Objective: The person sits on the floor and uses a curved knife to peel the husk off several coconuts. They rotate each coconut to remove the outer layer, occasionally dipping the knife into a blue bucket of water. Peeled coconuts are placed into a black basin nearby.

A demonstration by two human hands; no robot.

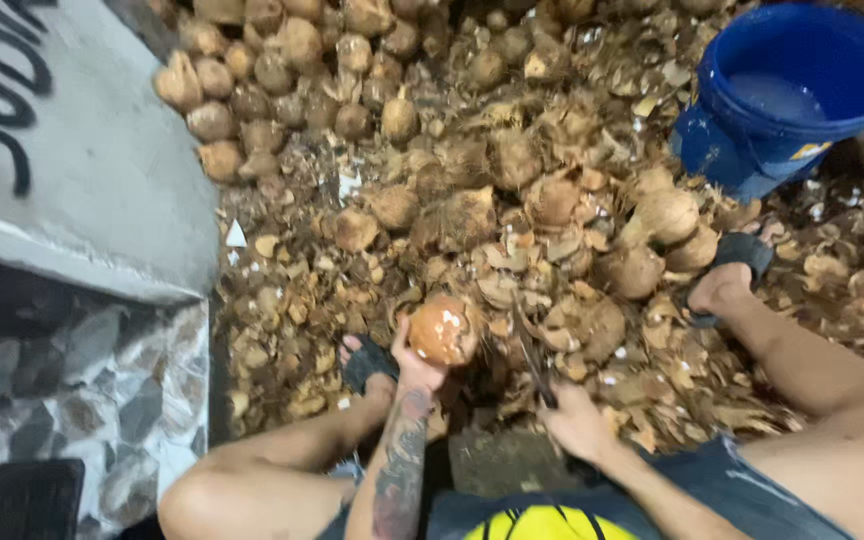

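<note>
My left hand (414, 362) grips a round brown coconut (444, 329) with white chipped patches, held low between my legs. To its right, my right hand (574, 422) is closed around the handle of a dark blade (533, 360) that points up toward the coconut. The blade's tip lies close beside the coconut; whether it touches is unclear. Both forearms reach in from the bottom edge, the left one tattooed.
A heap of husked coconuts (282, 70) fills the back, with husk and shell scraps (512, 250) all over the ground. A blue bucket (787, 90) holding liquid stands at the upper right. A grey concrete slab (62, 160) over stone wall is at left. My sandalled feet (732, 270) flank the pile.
</note>
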